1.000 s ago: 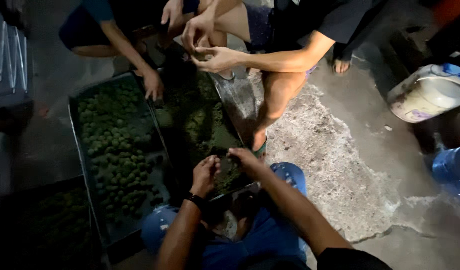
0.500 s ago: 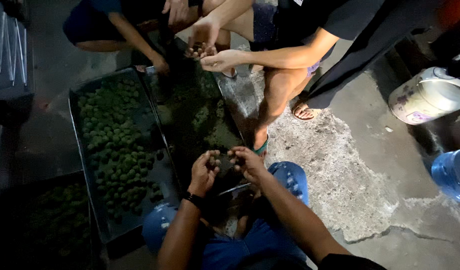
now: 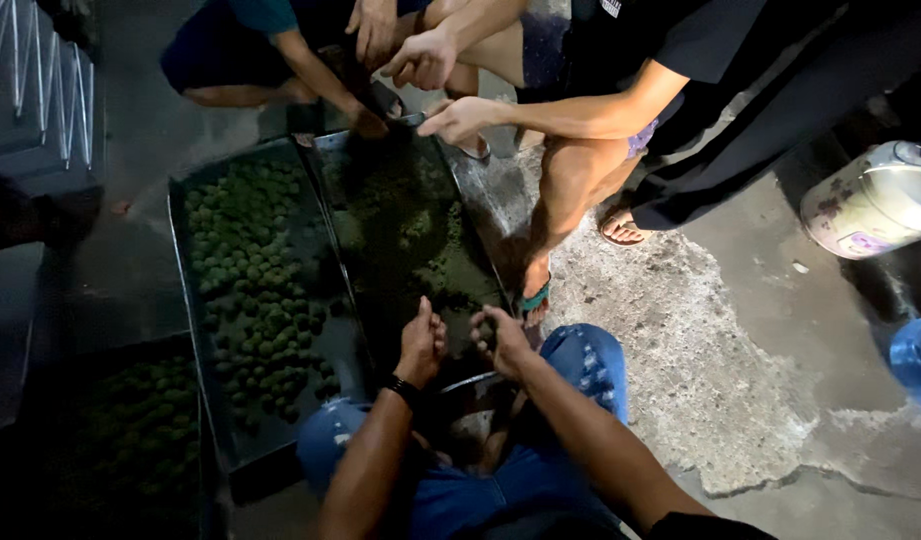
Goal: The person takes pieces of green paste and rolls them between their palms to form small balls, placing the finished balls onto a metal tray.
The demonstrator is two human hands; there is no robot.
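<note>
Head view: the left hand (image 3: 421, 345) and the right hand (image 3: 502, 338) sit close together at 6 o'clock of the dark tray (image 3: 477, 215) that holds a loose green mass (image 3: 410, 235). Both are curled over its near rim, apparently pinching a small bit of that green stuff, though it is too dark to tell exactly what either one grips. At 9 o'clock from them lies a second tray (image 3: 185, 300) filled with rolled green balls (image 3: 255, 280). At 12 o'clock, other people's hands (image 3: 458, 118) work over the far end of the same tray.

What could go wrong: the hands work right at the tray's edge above the knees, so a piece may drop onto the concrete floor (image 3: 700, 380). The crowded tray may also be jolted by the other people's reaching arms, and rolled balls may scatter.

Against the picture half a second ago, both hands sit lower and a little further apart, and the other people's hands reach lower toward the tray.
</note>
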